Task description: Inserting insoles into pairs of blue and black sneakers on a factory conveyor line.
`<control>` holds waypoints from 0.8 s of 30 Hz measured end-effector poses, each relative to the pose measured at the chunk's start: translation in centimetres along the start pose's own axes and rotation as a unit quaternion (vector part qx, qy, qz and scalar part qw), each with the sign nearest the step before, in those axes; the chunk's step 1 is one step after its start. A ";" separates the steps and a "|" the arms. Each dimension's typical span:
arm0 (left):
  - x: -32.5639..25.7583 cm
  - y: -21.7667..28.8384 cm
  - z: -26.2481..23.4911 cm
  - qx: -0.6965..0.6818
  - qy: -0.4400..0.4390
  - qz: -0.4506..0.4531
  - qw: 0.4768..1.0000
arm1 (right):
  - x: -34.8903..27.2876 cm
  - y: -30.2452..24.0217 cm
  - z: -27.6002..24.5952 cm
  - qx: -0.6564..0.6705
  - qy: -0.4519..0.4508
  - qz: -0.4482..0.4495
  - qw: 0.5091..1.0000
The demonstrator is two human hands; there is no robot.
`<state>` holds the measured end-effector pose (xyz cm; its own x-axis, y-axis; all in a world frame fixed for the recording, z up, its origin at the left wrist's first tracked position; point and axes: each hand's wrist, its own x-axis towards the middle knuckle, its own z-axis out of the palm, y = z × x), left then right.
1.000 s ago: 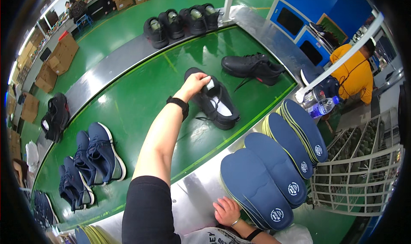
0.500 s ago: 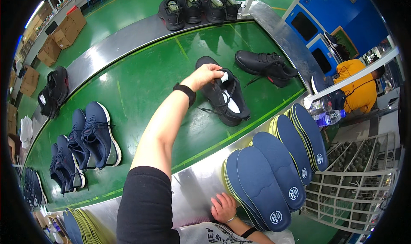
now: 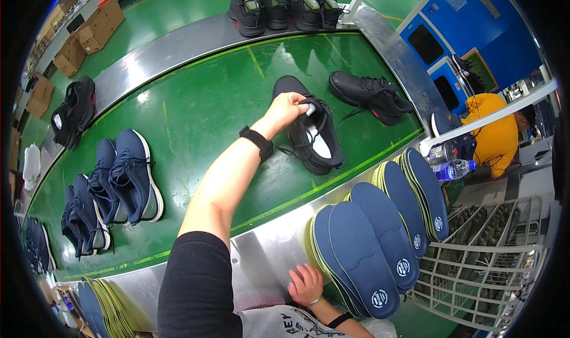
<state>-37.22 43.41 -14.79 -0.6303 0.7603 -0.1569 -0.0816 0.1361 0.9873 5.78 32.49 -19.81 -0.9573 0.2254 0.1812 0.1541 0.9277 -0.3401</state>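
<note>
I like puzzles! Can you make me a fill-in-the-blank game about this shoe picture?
1. The left hand reaches into a ____ shoe.
2. The conveyor belt is coloured ____.
3. The right hand rests beside a stack of blue ____.
4. The person at the far right wears a ____ top.

Missing words: black; green; insoles; yellow

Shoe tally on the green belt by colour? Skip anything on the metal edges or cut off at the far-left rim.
Black shoes: 3, the held shoe in the left hand and a black pair beside it
Navy shoes: 4
Total: 7
</note>
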 end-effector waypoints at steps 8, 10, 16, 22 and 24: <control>-0.1 0.5 -1.2 -0.042 -0.054 -0.096 0.993 | 0.2 0.0 0.0 -0.003 0.010 -0.009 1.000; 0.7 -0.8 -1.3 -0.061 -0.071 -0.086 0.992 | 0.1 -0.1 0.2 -0.007 0.020 -0.014 1.000; 0.7 -1.2 -1.2 -0.051 -0.080 -0.096 0.991 | -0.3 0.0 0.5 -0.011 0.011 -0.006 1.000; 0.3 -0.4 -1.1 -0.044 -0.071 -0.098 0.992 | -0.1 0.2 0.4 -0.008 0.013 -0.003 1.000; 0.3 -0.6 -1.3 -0.045 -0.078 -0.099 0.991 | -0.1 0.2 0.4 -0.008 0.013 -0.005 1.000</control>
<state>-38.40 42.69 -15.36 -0.4677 0.8145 -0.3434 -0.2651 0.2413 0.9335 5.82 32.57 -20.25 -0.9521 0.2230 0.2094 0.1481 0.9350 -0.3224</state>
